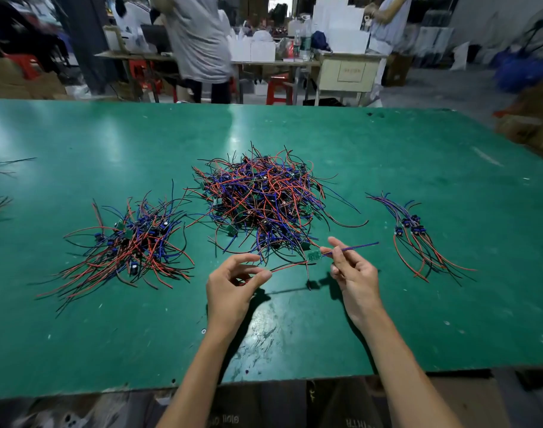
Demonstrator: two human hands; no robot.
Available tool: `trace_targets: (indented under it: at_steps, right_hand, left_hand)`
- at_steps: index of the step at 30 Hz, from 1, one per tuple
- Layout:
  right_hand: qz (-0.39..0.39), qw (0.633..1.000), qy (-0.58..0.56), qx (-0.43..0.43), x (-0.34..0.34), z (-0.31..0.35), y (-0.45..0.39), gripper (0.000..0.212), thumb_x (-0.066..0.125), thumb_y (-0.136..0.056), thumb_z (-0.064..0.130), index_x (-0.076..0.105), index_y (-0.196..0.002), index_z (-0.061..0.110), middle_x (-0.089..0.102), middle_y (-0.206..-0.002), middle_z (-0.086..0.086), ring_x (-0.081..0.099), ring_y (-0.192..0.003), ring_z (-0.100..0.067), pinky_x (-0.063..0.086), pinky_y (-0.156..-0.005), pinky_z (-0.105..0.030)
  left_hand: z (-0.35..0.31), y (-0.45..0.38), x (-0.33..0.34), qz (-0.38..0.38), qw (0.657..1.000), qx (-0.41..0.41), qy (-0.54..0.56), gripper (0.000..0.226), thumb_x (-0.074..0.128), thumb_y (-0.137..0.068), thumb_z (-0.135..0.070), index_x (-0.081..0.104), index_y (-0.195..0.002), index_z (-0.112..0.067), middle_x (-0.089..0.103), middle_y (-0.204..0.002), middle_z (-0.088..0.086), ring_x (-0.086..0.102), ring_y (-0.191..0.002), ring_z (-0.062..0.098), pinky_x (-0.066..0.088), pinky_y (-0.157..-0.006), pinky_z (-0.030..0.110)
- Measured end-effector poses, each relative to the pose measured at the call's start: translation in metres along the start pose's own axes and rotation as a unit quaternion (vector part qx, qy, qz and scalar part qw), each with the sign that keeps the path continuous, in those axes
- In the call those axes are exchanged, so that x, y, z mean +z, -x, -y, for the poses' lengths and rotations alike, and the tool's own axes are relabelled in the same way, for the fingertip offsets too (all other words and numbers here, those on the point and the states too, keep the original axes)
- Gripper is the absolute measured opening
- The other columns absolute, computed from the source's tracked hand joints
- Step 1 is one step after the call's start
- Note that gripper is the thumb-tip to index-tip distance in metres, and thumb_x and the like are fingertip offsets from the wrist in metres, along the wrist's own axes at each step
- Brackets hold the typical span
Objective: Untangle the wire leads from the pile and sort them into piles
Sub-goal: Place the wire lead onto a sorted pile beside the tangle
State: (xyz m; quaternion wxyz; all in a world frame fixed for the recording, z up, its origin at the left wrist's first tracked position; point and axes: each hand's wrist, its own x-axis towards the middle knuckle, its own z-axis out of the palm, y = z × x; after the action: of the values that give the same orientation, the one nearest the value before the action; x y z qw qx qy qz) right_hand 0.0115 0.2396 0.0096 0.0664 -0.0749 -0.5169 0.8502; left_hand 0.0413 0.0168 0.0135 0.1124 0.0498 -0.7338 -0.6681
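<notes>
Our two bare forearms reach forward from the near edge, both lifted a little above the tabletop. Our left hand is turned palm inward, fingers curled, its thumb and forefinger pinching a thin red wire. Our right hand sits just right of it, thumb up, its grip closed on a blue wire at the fingertips.

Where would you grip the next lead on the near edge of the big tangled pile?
Judging by its pose, take the green board poking out of the big pile's near-left edge. Come from the near side and pinch its flat faces; loose wire ends would only drag the tangle.
</notes>
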Motion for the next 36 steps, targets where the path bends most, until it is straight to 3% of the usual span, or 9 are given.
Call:
trace_targets:
  at_steps: [5, 10, 16, 21, 25, 31, 33, 36]
  right_hand:
    - [-0.005, 1.000, 0.003, -0.005, 0.002, 0.000, 0.001, 0.029, 0.069, -0.085, 0.023, 0.073, -0.112, 0.012, 0.078, -0.096, -0.005, 0.051, -0.060, 0.001, 0.045, -0.059, -0.010]
    - [-0.036, 0.999, -0.008, -0.010, 0.005, -0.001, 0.001, 0.023, 0.072, -0.081, 0.025, 0.074, -0.100, 0.012, 0.076, -0.082, 0.002, 0.057, -0.061, 0.002, 0.045, -0.057, -0.009]
    - [-0.045, 0.999, -0.011, -0.008, 0.005, 0.000, 0.002, 0.025, 0.072, -0.081, 0.025, 0.072, -0.100, 0.010, 0.075, -0.078, 0.003, 0.056, -0.059, 0.002, 0.046, -0.057, -0.009]
    - [-0.041, 0.999, -0.002, -0.013, 0.007, 0.002, 0.003, 0.025, 0.072, -0.082, 0.027, 0.070, -0.099, 0.009, 0.076, -0.081, -0.002, 0.059, -0.059, -0.003, 0.048, -0.056, -0.012]
    - [-0.029, 0.999, 0.033, -0.018, 0.008, 0.001, 0.005, 0.029, 0.071, -0.083, 0.032, 0.067, -0.099, 0.008, 0.077, -0.085, -0.006, 0.073, -0.073, -0.011, 0.057, -0.062, -0.018]
    - [-0.014, 0.999, 0.029, -0.004, 0.008, 0.002, 0.007, 0.029, 0.069, -0.084, 0.031, 0.066, -0.103, 0.009, 0.077, -0.085, -0.006, 0.074, -0.069, -0.018, 0.059, -0.060, -0.022]
    - [-0.020, 1.000, 0.019, -0.007, 0.008, 0.003, 0.007, 0.027, 0.069, -0.084, 0.030, 0.066, -0.102, 0.010, 0.077, -0.084, -0.005, 0.074, -0.067, -0.016, 0.059, -0.059, -0.022]
    - [-0.024, 1.000, 0.008, -0.009, 0.009, 0.002, 0.007, 0.026, 0.069, -0.084, 0.030, 0.066, -0.101, 0.011, 0.076, -0.083, -0.005, 0.073, -0.066, -0.015, 0.058, -0.059, -0.021]
  left_hand:
    - [0.004, -0.002, 0.001, -0.004, 1.000, -0.004, 0.011, 0.030, 0.091, -0.071, -0.021, 0.075, -0.095, -0.030, 0.078, -0.083, -0.006, 0.074, -0.084, 0.010, 0.060, -0.080, 0.044]
    - [0.003, -0.003, 0.003, -0.021, 0.998, -0.029, 0.050, 0.029, 0.089, -0.075, -0.023, 0.073, -0.099, -0.027, 0.077, -0.078, 0.004, 0.069, -0.072, 0.014, 0.056, -0.067, 0.031]
    - [0.001, -0.002, 0.004, -0.024, 0.999, -0.032, 0.036, 0.026, 0.087, -0.077, -0.031, 0.072, -0.099, -0.032, 0.076, -0.073, 0.004, 0.067, -0.065, 0.017, 0.049, -0.057, 0.028]
    - [-0.002, 0.000, 0.003, -0.019, 0.999, -0.034, 0.037, 0.026, 0.086, -0.078, -0.033, 0.071, -0.099, -0.034, 0.076, -0.073, 0.003, 0.069, -0.065, 0.013, 0.048, -0.058, 0.031]
    - [-0.005, 0.001, 0.002, -0.030, 0.998, -0.031, 0.045, 0.028, 0.086, -0.078, -0.033, 0.071, -0.102, -0.028, 0.077, -0.073, 0.002, 0.073, -0.070, 0.013, 0.050, -0.063, 0.031]
    - [-0.014, -0.004, -0.002, -0.042, 0.993, -0.064, 0.095, 0.036, 0.086, -0.071, -0.037, 0.073, -0.102, -0.023, 0.077, -0.075, 0.007, 0.073, -0.072, 0.014, 0.052, -0.069, 0.035]
    - [-0.013, -0.004, 0.000, -0.074, 0.996, -0.051, 0.025, 0.028, 0.086, -0.073, -0.042, 0.074, -0.096, -0.029, 0.075, -0.086, -0.001, 0.067, -0.080, 0.014, 0.057, -0.077, 0.041]
    - [-0.014, -0.001, 0.005, -0.118, 0.974, 0.032, -0.192, 0.023, 0.081, -0.075, -0.054, 0.072, -0.093, -0.043, 0.062, -0.103, -0.017, 0.049, -0.101, 0.011, 0.042, -0.084, 0.033]
